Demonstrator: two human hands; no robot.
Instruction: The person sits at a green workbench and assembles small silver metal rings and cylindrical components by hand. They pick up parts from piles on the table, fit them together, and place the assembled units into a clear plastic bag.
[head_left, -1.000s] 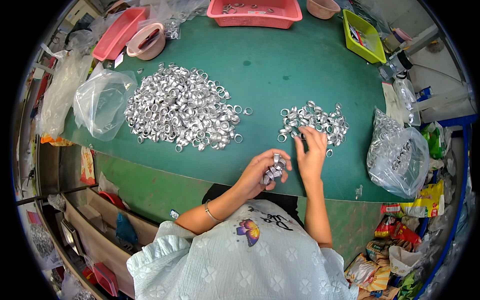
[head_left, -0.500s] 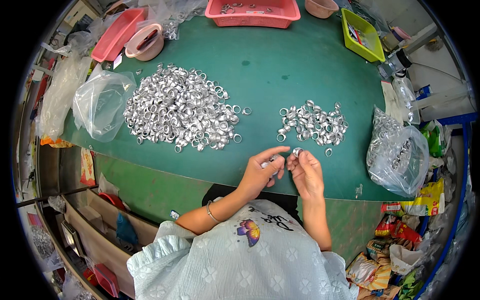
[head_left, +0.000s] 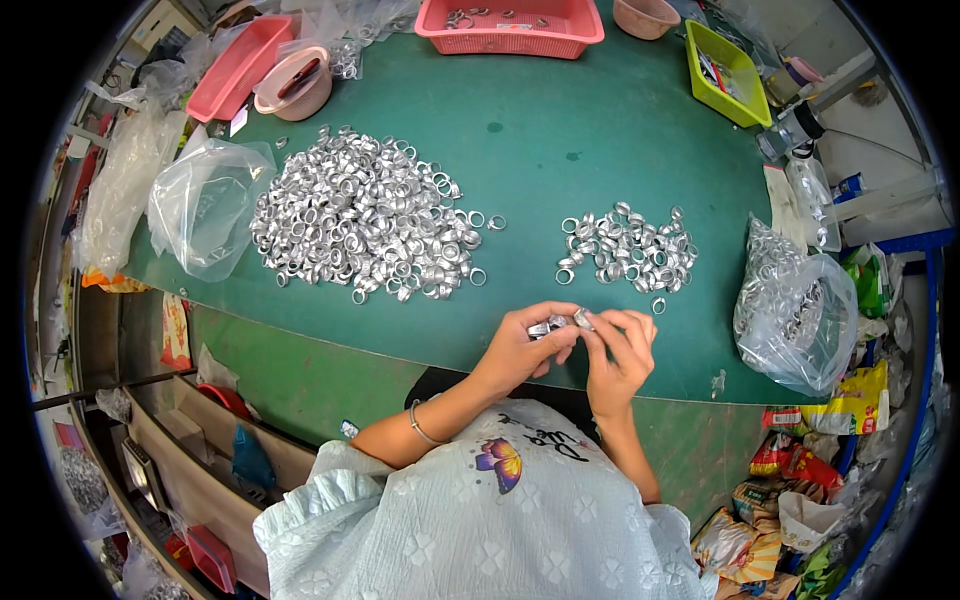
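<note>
Near the table's front edge my two hands meet. My left hand (head_left: 522, 345) is closed around several silver metal rings (head_left: 546, 327). Between the thumb and fingers of my right hand (head_left: 618, 355) is one silver ring (head_left: 583, 319), close to the left fingertips. A large heap of silver rings (head_left: 365, 215) lies on the table to the left. Beyond my right hand spreads a smaller pile of rings (head_left: 640, 245), with a lone ring (head_left: 658, 305) at its near side.
The green table (head_left: 520, 180) also bears a clear plastic bag (head_left: 208, 215) at left and a bag of rings (head_left: 795, 305) at right. A pink basket (head_left: 508, 42), a pink bowl (head_left: 300, 98), a pink tray (head_left: 238, 68) and a lime-green basket (head_left: 735, 85) stand farther back.
My right hand has turned over, its fingers now curled toward the left hand. The ring in it has moved slightly left and nearer to me. The left hand stays nearly in place.
</note>
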